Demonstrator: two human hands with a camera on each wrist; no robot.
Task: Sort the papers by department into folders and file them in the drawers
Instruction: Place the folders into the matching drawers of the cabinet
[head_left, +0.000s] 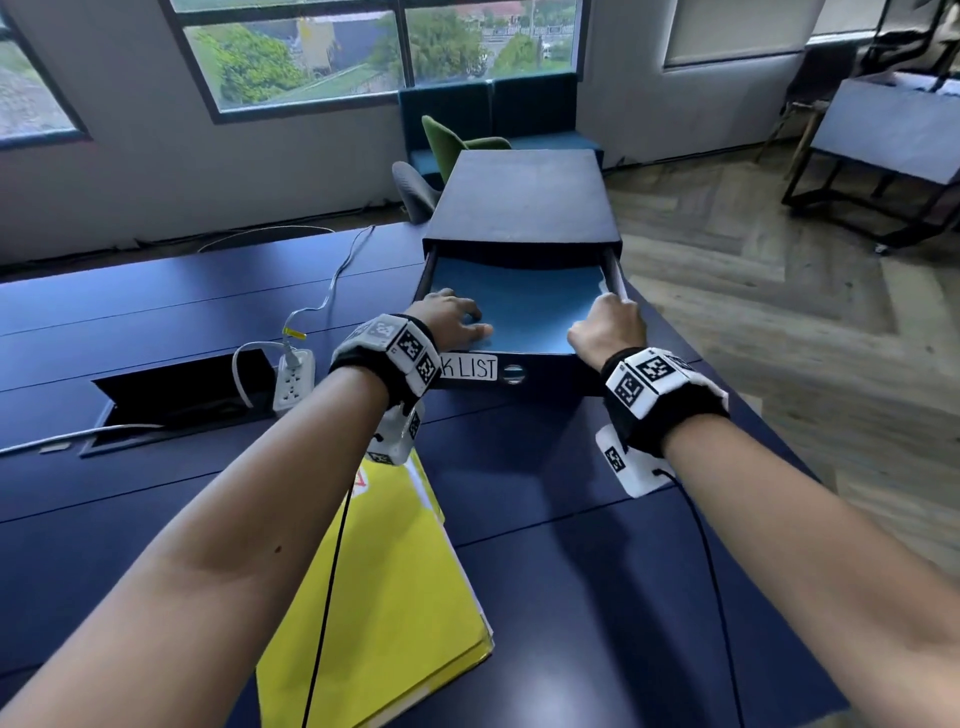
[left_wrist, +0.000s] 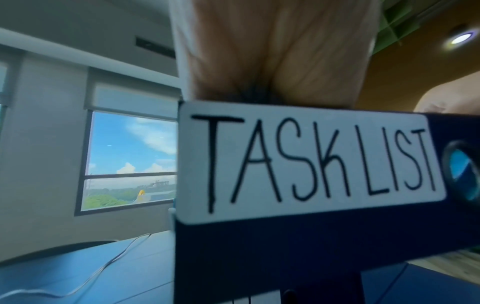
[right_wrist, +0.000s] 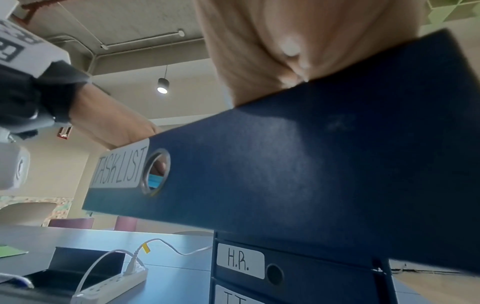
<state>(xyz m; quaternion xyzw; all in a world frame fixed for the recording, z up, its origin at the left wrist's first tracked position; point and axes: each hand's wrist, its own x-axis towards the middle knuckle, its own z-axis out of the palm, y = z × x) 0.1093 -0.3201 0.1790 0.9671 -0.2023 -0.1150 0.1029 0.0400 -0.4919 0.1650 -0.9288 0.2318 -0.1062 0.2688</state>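
A dark blue drawer cabinet (head_left: 524, 197) stands on the table with its top drawer (head_left: 550, 371) pulled out. That drawer bears the label "TASK LIST" (left_wrist: 311, 160). A blue folder (head_left: 524, 306) lies inside it. My left hand (head_left: 454, 322) reaches over the drawer front, thumb on top of the folder's left part and fingers curled down on it. My right hand (head_left: 608, 327) is curled at the folder's right edge, against the drawer's side wall. The wrist views show only each palm (left_wrist: 272, 51) (right_wrist: 298, 41) above the drawer front; the fingers are hidden. A yellow folder (head_left: 395, 597) lies near the table's front.
Below the open drawer sit a shut drawer marked "H.R." (right_wrist: 240, 260) and another one under it. A white power strip (head_left: 293, 382) with cables lies beside an open cable hatch (head_left: 182, 400) to the left. The table's edge runs close to the cabinet's right side.
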